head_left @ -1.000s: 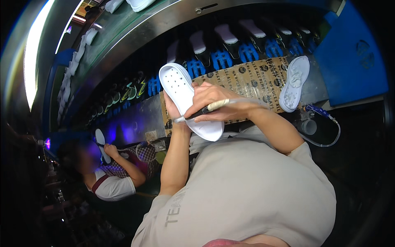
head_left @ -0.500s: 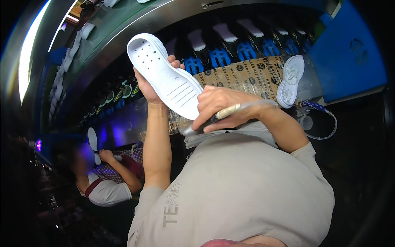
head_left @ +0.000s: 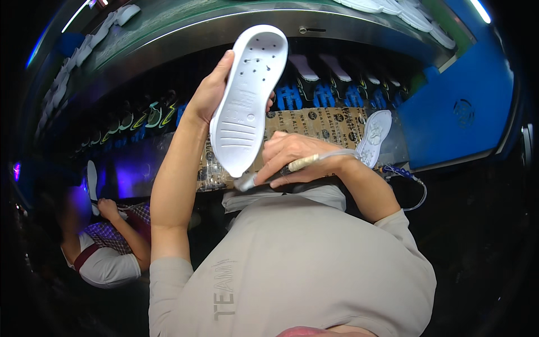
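My left hand (head_left: 212, 92) grips the long side of a white shoe sole (head_left: 238, 115), thumb on the near edge and fingertips showing at the far edge. The sole stands nearly upright with its hollow inner face toward me, small holes at the upper end and ridges lower down. Its narrow end points down. Closed around a brush (head_left: 304, 163) with a pale handle, my right hand (head_left: 293, 150) is just right of that end. The pale bristles lie close by the sole's lower tip; I cannot tell whether they touch. A clear tube runs from the handle over my right wrist.
Another white sole (head_left: 376, 132) with whitish lumps lies on the cardboard-covered bench (head_left: 323, 124). Behind stand blue clamps (head_left: 324, 96) holding shoe uppers. White soles (head_left: 387, 7) line a green conveyor. A blue machine housing (head_left: 466, 112) rises at right; a co-worker (head_left: 109, 247) sits at left.
The sole in my left hand has swung rightward and upright. The brush tip has shifted slightly left to below its narrow end. The whole view has turned a little to the right.
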A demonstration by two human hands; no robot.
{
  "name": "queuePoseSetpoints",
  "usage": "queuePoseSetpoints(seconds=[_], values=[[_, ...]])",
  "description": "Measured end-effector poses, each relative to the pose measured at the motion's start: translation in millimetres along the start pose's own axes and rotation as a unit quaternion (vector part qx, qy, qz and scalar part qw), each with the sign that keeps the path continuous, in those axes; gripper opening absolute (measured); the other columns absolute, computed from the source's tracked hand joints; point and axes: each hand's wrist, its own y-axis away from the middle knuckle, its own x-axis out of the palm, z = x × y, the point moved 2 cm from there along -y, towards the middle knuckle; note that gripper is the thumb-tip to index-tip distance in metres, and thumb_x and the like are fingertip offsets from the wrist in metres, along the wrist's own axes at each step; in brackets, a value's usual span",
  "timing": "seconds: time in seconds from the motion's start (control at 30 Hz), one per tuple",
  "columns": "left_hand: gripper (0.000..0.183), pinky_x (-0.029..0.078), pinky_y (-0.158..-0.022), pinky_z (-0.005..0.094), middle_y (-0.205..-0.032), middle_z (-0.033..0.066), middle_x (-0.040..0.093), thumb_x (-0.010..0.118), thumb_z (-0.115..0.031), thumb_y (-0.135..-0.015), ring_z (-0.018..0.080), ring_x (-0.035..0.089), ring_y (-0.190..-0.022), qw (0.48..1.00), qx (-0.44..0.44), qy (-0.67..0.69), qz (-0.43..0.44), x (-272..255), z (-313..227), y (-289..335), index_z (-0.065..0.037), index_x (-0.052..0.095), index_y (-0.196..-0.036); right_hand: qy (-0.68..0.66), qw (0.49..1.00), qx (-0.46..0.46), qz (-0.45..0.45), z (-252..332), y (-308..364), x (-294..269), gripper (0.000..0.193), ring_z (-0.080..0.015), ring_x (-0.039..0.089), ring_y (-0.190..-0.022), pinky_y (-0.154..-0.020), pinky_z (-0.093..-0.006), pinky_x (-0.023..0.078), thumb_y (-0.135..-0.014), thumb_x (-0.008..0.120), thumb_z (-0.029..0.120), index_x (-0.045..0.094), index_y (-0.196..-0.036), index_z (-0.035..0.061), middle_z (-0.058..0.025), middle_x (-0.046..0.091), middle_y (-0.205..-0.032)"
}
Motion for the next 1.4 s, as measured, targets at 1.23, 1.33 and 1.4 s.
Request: queuePoseSetpoints(seconds=[1.23,1.33,1.4], values=[[0.077,0.058,-0.089,0.0383,-0.127,0.0258,0.071,0.049,-0.07,-0.1,0.0318,0.073,-0.109,0.875,-0.186,-0.445,-0.047,-27,0,5,-0.006,0.07,-0.137,0.158,0.983,0.018,-0.087,-17,18,-45,0.036,-0.0181,0.062,-0.084,-0.084,-0.0375,0.048,-0.082,0.085,0.016,0.08,-0.118,0.0203,0.0004,0.068,-0.081],[0.073,0.055,-0.093,0.0336,-0.127,0.0238,0.07,0.049,-0.065,-0.104,0.0263,0.071,-0.109,0.877,-0.205,-0.43,-0.061,-31,-1,11,-0.003,0.066,-0.14,0.117,0.989,0.024,-0.082,-18,18,-52,0.035,-0.0182,0.061,-0.082,-0.085,-0.0371,0.047,-0.085,0.083,0.019,0.08,-0.119,0.021,0.0007,0.068,-0.081],[0.074,0.055,-0.092,0.0333,-0.126,0.0241,0.071,0.048,-0.065,-0.104,0.026,0.071,-0.108,0.886,-0.196,-0.413,-0.078,-26,-9,20,-0.003,0.066,-0.14,0.146,0.975,0.045,-0.159,-25,18,-55,0.034,-0.0179,0.061,-0.082,-0.086,-0.0377,0.046,-0.086,0.083,0.021,0.08,-0.12,0.0218,0.0015,0.068,-0.081]])
